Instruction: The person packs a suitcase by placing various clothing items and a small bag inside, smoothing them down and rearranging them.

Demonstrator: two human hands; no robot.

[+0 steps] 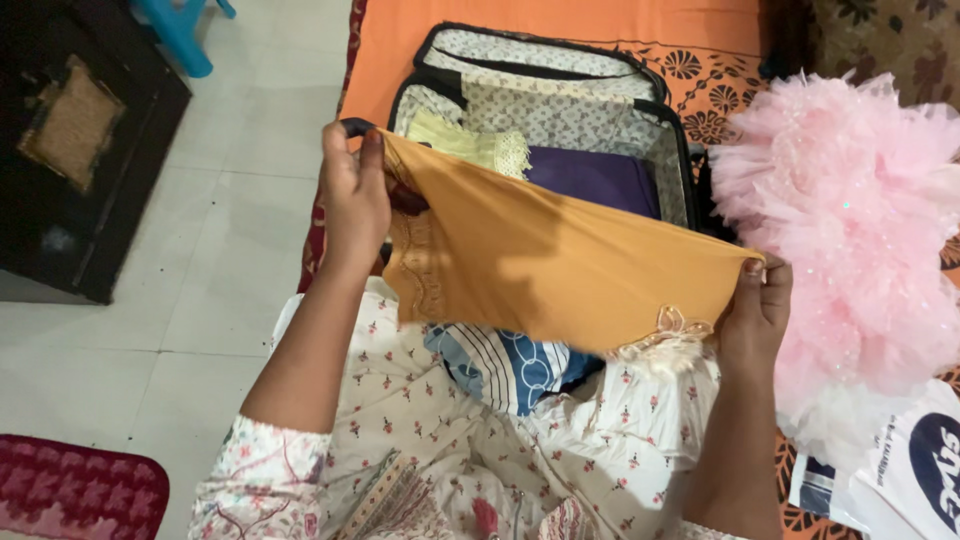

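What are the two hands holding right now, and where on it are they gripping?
Both hold one mustard-orange garment, stretched between them: the left hand pinches its upper left edge, the right hand pinches its right corner near the lace trim.

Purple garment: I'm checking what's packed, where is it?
The purple garment lies inside the open suitcase, right of the pale yellow cloth, behind the orange cloth.

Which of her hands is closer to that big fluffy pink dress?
The right hand, pinching the orange cloth right beside the pink dress. The left hand holds the cloth's far end, across the open suitcase.
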